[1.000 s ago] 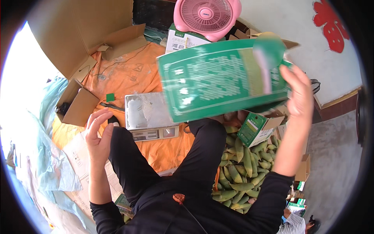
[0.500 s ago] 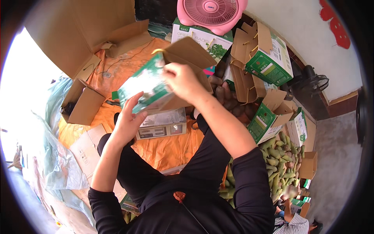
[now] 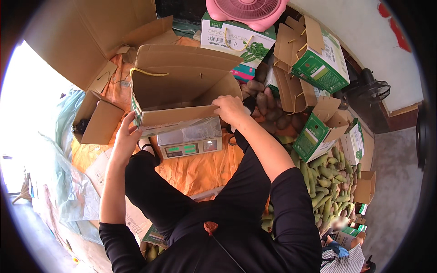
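Since the earlier frame, both hands have brought the open cardboard box (image 3: 182, 91) down from mid-air onto the weighing scale (image 3: 189, 139), where it now sits with its flaps up. Fingers (image 3: 128, 123) of the left hand (image 3: 125, 141) curl around the box's lower left corner, pressing the front flap. Fingers (image 3: 217, 103) of the right hand (image 3: 231, 110) close over the front flap's right end, gripping its edge. One yellow cord handle (image 3: 148, 73) shows on the box's left wall. The box covers most of the scale's pan, leaving only the front display panel in sight. The scale stands on an orange sheet (image 3: 200, 170) spread on the floor. Just behind the right hand lies a heap of dark brown tubers (image 3: 273, 111). To the right, three green-and-white folded cartons (image 3: 321, 61) stand open near a pile of green vegetables (image 3: 330, 186). One pink fan (image 3: 246, 9) rests on a closed green-and-white carton (image 3: 234, 41) at the back. One small brown carton (image 3: 98, 120) lies open at the left.
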Demonstrator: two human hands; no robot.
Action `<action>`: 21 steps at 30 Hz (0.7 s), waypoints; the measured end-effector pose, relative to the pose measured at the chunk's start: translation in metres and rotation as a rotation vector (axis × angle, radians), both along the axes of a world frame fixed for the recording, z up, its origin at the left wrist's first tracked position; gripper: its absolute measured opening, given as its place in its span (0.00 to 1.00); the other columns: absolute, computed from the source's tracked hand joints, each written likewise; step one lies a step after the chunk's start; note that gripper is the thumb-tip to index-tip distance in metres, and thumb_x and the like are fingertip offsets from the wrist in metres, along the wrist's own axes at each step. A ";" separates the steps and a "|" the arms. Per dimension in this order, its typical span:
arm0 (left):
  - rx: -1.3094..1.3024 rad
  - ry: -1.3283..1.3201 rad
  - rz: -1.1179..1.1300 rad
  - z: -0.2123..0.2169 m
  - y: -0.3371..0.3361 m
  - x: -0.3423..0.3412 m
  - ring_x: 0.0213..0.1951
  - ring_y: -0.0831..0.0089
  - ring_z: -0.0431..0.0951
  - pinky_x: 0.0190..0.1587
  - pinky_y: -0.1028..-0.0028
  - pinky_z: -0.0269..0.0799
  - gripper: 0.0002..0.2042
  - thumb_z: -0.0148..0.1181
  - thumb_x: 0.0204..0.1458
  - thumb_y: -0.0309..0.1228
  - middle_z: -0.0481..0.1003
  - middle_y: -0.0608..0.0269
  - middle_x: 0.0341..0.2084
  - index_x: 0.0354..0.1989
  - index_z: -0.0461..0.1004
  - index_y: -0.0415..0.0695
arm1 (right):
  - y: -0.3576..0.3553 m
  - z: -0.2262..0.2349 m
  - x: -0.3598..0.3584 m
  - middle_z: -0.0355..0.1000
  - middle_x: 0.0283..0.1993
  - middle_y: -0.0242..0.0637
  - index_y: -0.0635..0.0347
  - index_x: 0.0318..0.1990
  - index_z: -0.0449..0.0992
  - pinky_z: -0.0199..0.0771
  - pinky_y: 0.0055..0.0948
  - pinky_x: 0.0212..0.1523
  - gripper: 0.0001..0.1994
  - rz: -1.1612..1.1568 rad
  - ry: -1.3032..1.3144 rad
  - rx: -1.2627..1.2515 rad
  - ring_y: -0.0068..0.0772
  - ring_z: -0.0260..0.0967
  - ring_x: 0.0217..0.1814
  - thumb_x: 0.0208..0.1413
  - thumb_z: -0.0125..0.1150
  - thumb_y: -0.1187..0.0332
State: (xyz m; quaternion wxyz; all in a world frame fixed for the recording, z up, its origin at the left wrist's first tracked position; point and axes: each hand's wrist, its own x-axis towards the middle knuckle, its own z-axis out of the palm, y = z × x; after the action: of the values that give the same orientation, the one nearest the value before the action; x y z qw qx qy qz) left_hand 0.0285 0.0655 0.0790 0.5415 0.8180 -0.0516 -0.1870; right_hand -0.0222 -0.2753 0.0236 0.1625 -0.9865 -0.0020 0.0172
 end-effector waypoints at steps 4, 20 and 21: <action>0.025 0.060 0.000 0.001 0.009 0.003 0.57 0.62 0.66 0.57 0.67 0.64 0.28 0.53 0.51 0.21 0.62 0.57 0.61 0.64 0.57 0.43 | 0.015 0.007 -0.001 0.73 0.33 0.30 0.50 0.29 0.78 0.65 0.43 0.41 0.05 0.052 -0.094 -0.087 0.38 0.69 0.44 0.44 0.59 0.73; 0.627 -0.592 -0.319 0.005 -0.054 -0.018 0.63 0.55 0.57 0.60 0.57 0.58 0.26 0.61 0.46 0.29 0.63 0.56 0.59 0.57 0.68 0.45 | 0.010 -0.032 -0.018 0.72 0.34 0.37 0.55 0.30 0.77 0.73 0.41 0.42 0.08 0.220 -0.084 0.106 0.44 0.70 0.42 0.45 0.52 0.76; 0.689 -0.616 -0.324 0.003 -0.057 -0.007 0.62 0.55 0.59 0.58 0.57 0.61 0.24 0.61 0.46 0.29 0.64 0.57 0.58 0.55 0.69 0.46 | 0.010 -0.031 -0.018 0.72 0.34 0.38 0.56 0.30 0.77 0.73 0.41 0.42 0.08 0.217 -0.088 0.117 0.44 0.70 0.42 0.44 0.52 0.77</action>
State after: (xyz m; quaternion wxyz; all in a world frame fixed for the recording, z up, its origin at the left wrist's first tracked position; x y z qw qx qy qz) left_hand 0.0216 0.0085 0.0817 0.1631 0.9483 -0.2710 -0.0244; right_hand -0.0405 -0.2650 -0.0078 0.2170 -0.9691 -0.1170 -0.0086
